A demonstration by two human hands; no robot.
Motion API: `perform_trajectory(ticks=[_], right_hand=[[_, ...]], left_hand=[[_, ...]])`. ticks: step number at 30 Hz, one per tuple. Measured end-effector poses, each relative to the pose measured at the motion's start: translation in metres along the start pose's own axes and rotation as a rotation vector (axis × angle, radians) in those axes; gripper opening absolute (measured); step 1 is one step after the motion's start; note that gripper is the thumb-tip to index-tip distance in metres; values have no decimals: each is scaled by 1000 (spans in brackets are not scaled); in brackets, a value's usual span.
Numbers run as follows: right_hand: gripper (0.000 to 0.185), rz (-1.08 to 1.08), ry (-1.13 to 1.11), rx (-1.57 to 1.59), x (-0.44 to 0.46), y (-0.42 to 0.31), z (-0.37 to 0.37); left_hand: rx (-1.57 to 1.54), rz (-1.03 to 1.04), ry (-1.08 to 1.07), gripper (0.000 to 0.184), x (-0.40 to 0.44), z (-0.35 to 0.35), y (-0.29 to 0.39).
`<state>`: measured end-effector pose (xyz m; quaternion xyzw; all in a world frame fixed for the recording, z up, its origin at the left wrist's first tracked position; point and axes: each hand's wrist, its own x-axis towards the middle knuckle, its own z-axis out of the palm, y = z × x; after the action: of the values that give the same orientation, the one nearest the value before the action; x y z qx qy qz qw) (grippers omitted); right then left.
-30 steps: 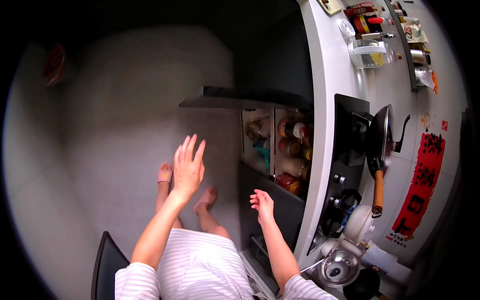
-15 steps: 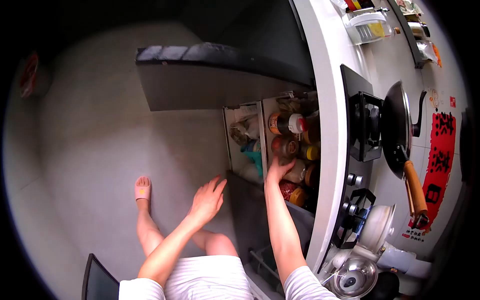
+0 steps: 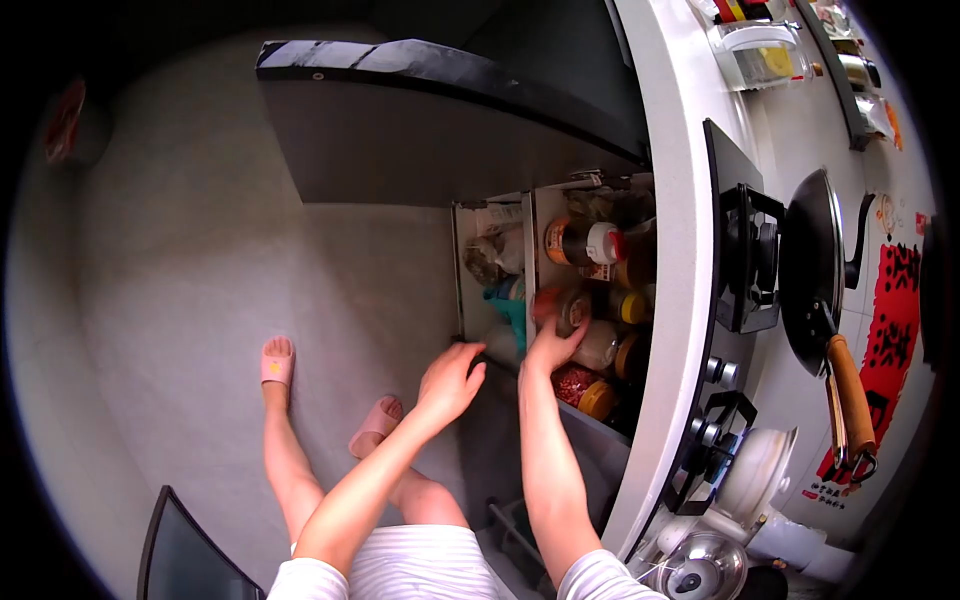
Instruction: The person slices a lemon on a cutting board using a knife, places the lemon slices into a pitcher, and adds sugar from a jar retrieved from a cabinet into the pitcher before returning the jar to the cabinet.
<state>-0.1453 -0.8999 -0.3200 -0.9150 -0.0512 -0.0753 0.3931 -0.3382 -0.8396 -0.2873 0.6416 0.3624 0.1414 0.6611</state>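
Observation:
My right hand [image 3: 550, 348] reaches into an open cabinet and is closed around a clear jar [image 3: 566, 308] with a reddish lid or label. Just above it sits a dark bottle [image 3: 578, 242] with a white and red cap. A yellow-lidded jar [image 3: 628, 306], a bag or jar of pale contents [image 3: 598, 345] and a jar of red bits with an orange lid [image 3: 582, 390] surround the hand. My left hand [image 3: 452, 382] is empty, fingers loosely stretched, beside the cabinet's lower door. Nearest to its fingertips is the lower shelf, which holds a teal item [image 3: 512, 308] and plastic bags [image 3: 490, 255].
An open dark cabinet door [image 3: 400, 140] juts out across the upper view. On the white countertop [image 3: 680, 120] are a gas stove [image 3: 752, 255] and a wok [image 3: 815, 270] with a wooden handle. A pot [image 3: 755, 470] and a steel lid [image 3: 700, 565] stand lower right.
My right hand has closed on the jar, which has shifted slightly toward the cabinet front. My left hand has moved right, closer to the shelf. A second slippered foot now shows.

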Motion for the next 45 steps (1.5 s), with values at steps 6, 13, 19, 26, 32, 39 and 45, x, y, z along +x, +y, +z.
perform_trajectory(ticks=[6,13,19,26,32,39,45], right_hand=[[72,-96,-269,78,-81,-35,-44],[77,-117,-782,246,-67,-22,-66],[53,437,-140,512,73,27,12],[45,617,-56,651,130,14,53],[43,482,-229,386,137,1,46],[78,272,-3,219,98,-32,34],[105,108,172,-61,136,-10,55]], left_hand=[[-185,-225,135,92,23,23,1],[-432,-241,277,79,15,4,-33],[-456,-338,271,85,-1,-35,-30],[-427,-367,265,86,-20,-39,-42],[-545,-366,230,86,-29,-36,-42],[-504,-358,225,85,-27,-43,-27],[-531,-348,214,85,-30,-48,-30]])
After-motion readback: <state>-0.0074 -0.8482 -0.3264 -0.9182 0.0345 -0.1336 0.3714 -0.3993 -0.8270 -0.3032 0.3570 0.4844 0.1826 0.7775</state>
